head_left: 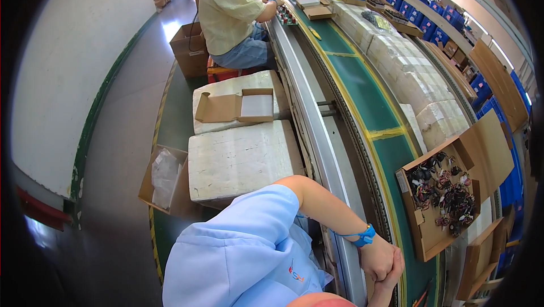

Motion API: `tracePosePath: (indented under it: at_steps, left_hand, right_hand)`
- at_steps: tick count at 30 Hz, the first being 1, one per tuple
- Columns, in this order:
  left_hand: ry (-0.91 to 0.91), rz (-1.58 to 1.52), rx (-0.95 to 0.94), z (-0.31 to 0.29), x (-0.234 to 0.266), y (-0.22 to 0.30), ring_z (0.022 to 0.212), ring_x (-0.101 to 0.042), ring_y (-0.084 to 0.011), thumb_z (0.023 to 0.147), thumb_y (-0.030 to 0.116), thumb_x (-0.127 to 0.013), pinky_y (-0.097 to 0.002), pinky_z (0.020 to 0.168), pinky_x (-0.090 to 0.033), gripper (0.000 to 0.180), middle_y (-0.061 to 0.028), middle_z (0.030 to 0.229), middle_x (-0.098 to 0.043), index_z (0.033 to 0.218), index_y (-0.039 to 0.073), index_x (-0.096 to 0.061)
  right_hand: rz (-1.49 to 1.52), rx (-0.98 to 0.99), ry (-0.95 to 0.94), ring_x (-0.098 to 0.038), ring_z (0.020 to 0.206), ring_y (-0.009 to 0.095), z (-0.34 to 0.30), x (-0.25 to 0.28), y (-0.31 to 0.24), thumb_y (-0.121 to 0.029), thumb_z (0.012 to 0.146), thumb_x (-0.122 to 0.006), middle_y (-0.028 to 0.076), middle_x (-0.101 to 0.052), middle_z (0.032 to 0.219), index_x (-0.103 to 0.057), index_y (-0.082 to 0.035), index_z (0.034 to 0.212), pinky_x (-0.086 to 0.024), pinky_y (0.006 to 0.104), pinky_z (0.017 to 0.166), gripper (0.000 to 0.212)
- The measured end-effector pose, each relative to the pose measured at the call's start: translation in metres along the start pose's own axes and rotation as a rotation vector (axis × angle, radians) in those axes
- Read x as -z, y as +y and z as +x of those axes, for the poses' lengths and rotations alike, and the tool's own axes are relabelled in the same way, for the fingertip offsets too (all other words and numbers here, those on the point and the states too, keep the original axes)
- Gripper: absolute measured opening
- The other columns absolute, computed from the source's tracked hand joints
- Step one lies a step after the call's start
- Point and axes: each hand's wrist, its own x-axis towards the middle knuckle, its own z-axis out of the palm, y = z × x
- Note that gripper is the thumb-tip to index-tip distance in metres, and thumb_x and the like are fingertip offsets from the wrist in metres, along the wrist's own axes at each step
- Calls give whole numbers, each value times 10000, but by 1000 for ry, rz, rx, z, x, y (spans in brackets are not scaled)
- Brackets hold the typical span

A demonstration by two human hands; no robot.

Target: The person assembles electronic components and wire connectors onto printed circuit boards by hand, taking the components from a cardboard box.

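My left hand (376, 258), with a blue wristband (365, 235) at its wrist, lies by the near side of the conveyor with its fingers curled. Pressed against it from the right is my right hand (392, 274), its fingers closed along the left hand's side. What the left fingers close on, if anything, is hidden. To the right of both hands, an open cardboard box (426, 238) rests on the green belt (398, 162). It holds a tangle of dark, coloured cables (445, 193) with small parts.
A metal rail (310, 111) runs along the belt. Foam blocks (243, 160) stand at left, one bearing an open small carton (221, 108). A carton with clear plastic (165, 177) sits on the floor. Farther up, a seated person (229, 15) handles a board; white wrapped blocks (391, 52) line the far side.
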Motion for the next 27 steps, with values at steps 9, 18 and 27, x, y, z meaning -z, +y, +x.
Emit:
tracePosePath:
  at_steps: [9,18,27]
  left_hand:
    - [-67,35,96,-2,-8,-6,733,-662,-304,852,289,-695,-480,652,-487,195,-83,750,-700,763,118,-721]
    - [-45,21,29,0,-10,-4,660,-652,-318,864,291,-667,-466,588,-501,257,-94,688,-676,699,96,-686]
    - [-73,38,-15,1,-10,-8,732,-666,-321,855,273,-679,-484,638,-501,187,-93,748,-699,783,107,-726]
  right_hand:
    - [6,-48,12,-620,893,181,1,5,2,-355,1038,-448,93,-659,955,-636,-4,1038,-492,316,825,398]
    - [-37,-45,-3,-600,878,169,1,3,1,-384,1043,-420,81,-635,927,-617,-13,1025,-478,315,819,421]
    - [-23,2,-11,-599,879,164,0,2,0,-361,1044,-426,83,-635,932,-615,1,1017,-477,312,823,409]
